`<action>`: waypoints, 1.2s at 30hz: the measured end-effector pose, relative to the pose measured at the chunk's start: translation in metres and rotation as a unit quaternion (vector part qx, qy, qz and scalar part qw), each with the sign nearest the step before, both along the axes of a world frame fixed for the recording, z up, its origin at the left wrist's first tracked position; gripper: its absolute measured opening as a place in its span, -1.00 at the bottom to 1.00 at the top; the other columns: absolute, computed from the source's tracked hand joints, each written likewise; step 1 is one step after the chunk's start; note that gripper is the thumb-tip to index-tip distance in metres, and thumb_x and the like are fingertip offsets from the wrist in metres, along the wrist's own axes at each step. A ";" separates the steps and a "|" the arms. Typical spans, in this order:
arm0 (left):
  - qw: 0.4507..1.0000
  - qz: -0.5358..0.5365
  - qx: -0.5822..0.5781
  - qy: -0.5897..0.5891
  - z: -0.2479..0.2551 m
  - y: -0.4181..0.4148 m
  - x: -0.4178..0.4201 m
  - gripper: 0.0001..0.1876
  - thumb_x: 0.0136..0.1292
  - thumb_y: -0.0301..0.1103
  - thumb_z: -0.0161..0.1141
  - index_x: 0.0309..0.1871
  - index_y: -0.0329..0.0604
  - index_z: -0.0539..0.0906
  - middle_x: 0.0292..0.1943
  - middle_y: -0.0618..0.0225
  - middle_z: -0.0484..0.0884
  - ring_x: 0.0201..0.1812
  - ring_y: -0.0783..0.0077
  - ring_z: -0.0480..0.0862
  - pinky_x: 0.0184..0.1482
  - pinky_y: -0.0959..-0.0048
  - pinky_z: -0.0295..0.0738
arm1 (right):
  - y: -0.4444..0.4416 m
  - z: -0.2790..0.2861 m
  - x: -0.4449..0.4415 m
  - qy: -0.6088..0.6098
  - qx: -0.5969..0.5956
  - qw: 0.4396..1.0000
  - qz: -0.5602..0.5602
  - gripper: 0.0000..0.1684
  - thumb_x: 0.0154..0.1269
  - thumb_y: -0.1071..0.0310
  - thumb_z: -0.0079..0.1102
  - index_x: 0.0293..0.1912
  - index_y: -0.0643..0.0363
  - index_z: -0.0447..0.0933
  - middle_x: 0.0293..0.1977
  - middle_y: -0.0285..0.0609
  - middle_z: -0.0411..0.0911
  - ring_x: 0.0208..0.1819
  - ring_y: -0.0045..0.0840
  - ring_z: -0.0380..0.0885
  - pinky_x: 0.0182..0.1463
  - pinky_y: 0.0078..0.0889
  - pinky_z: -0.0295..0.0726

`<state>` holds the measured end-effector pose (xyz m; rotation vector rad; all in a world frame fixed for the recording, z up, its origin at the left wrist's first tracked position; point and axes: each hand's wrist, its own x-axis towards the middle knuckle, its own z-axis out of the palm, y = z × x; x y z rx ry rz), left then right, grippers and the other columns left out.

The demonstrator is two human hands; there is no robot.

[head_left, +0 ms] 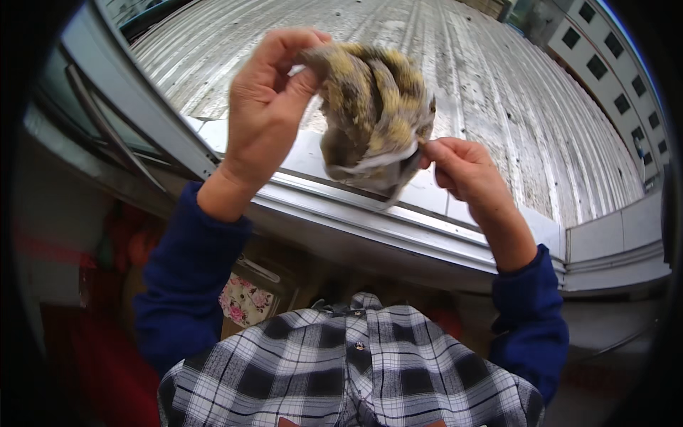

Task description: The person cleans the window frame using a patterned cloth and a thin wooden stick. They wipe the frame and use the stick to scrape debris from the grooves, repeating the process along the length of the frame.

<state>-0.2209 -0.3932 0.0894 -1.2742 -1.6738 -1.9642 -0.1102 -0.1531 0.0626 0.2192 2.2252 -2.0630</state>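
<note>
A yellow and grey-brown cloth (373,101), worn and fuzzy, hangs bunched in the air between my hands at the window opening. My left hand (277,101) pinches its upper left edge between thumb and fingers. With thumb and fingertips, my right hand (461,165) grips its lower right edge, where a whitish border shows. The cloth's lower part is blurred. Beneath it runs the metal sliding track of the window sill (373,208), with a strip of white tiles (421,195) on the outer side.
Outside lies a dirty corrugated metal roof (496,107), with a white building (608,58) beyond. At left stands a window frame (133,91) with glass. Below the sill, a flower-patterned item (245,301) sits near my plaid shirt (352,363).
</note>
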 end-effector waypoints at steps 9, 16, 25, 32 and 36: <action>0.944 0.008 -0.117 0.309 0.009 0.102 0.030 -0.71 0.00 -0.62 0.38 -0.17 -0.17 0.64 -0.33 0.36 0.67 -0.32 0.31 0.61 -0.27 0.40 0.52 | 0.126 0.018 0.130 0.025 0.249 0.944 -0.216 -0.68 0.47 0.25 0.08 -0.38 0.23 0.59 -0.69 -0.52 0.24 -0.63 -0.85 0.13 -0.55 -0.65 0.05; 0.907 -0.197 -0.306 0.212 -0.068 0.135 0.071 -0.73 -0.05 -0.46 0.44 -0.26 -0.09 0.61 -0.38 0.32 0.53 -0.30 0.20 0.50 -0.30 0.28 0.40 | 0.172 0.040 0.216 -0.058 0.336 0.921 -0.190 -0.73 0.41 0.33 0.16 -0.37 0.30 0.63 -0.67 -0.48 0.28 -0.60 -0.83 0.17 -0.53 -0.62 0.11; 0.873 -0.170 -0.340 0.307 -0.135 0.163 0.126 -0.59 0.11 -0.21 0.33 0.03 -0.07 0.57 -0.05 0.30 0.46 -0.02 0.26 0.46 -0.11 0.30 0.40 | 0.113 0.013 0.134 0.007 0.318 0.944 -0.084 -0.81 0.42 0.40 0.16 -0.27 0.32 0.66 -0.71 -0.40 0.33 -0.63 -0.81 0.19 -0.56 -0.57 0.13; 0.876 -0.054 -0.398 0.268 -0.133 0.071 0.086 -0.77 0.03 -0.34 0.23 -0.19 -0.06 0.58 -0.17 0.41 0.51 -0.14 0.29 0.53 -0.32 0.32 0.48 | 0.087 0.006 0.080 0.017 0.239 0.970 -0.031 -0.77 0.46 0.36 0.14 -0.27 0.29 0.66 -0.68 -0.51 0.28 -0.62 -0.86 0.16 -0.55 -0.65 0.08; 0.855 0.023 -0.466 0.226 -0.111 -0.029 0.039 -0.78 -0.03 -0.44 0.24 -0.25 -0.08 0.56 -0.22 0.38 0.51 -0.20 0.23 0.53 -0.29 0.27 0.48 | 0.057 -0.007 0.052 0.023 0.201 0.979 0.011 -0.78 0.46 0.34 0.16 -0.25 0.28 0.67 -0.68 -0.52 0.27 -0.62 -0.86 0.13 -0.55 -0.65 0.07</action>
